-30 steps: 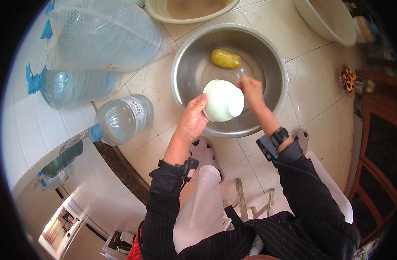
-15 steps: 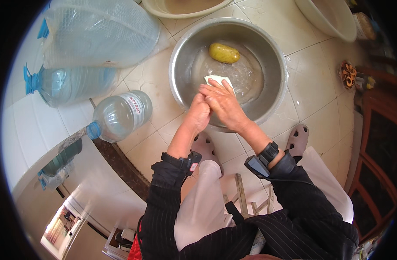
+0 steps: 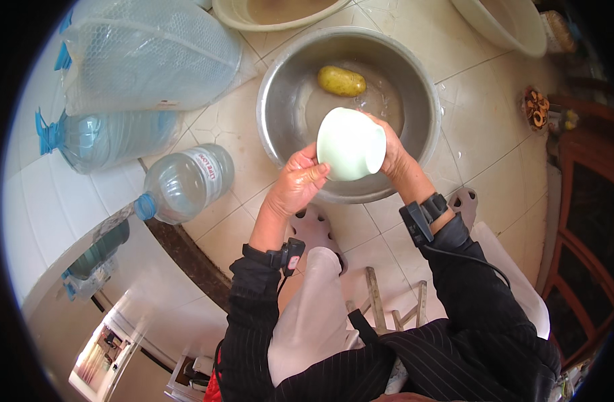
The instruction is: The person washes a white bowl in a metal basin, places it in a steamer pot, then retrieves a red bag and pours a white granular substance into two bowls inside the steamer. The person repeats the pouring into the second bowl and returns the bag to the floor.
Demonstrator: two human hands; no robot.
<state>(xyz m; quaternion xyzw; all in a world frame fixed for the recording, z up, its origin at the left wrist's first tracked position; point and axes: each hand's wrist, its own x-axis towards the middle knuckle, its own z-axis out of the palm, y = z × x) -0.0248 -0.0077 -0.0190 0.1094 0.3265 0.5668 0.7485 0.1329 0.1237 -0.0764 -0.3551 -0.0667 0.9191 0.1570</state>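
Observation:
Both my hands hold a pale green bowl (image 3: 349, 144), tilted so that its rim faces right, above the near part of a grey metal basin (image 3: 280, 110). My left hand (image 3: 295, 184) grips the bowl's left side, the thumb lying on its outer surface. At the bowl's right side, my right hand (image 3: 395, 151) has its fingers partly hidden behind it. Shallow water lies in the basin, and beyond the bowl a yellow potato (image 3: 342, 81) rests in it. The bowl's inside is mostly out of sight.
Large clear plastic bottles (image 3: 189, 181) stand or lie on the left, one wrapped in bubble wrap. Beige tubs (image 3: 531, 33) are beyond the basin and at the far right. A wooden stool (image 3: 374, 295) shows between my legs. Dark red cabinet doors (image 3: 581, 248) line the right.
My hands were pressed together low in the basin over a pale object. They are now apart and raised, with the bowl turned up into view between them. The potato stays in the basin.

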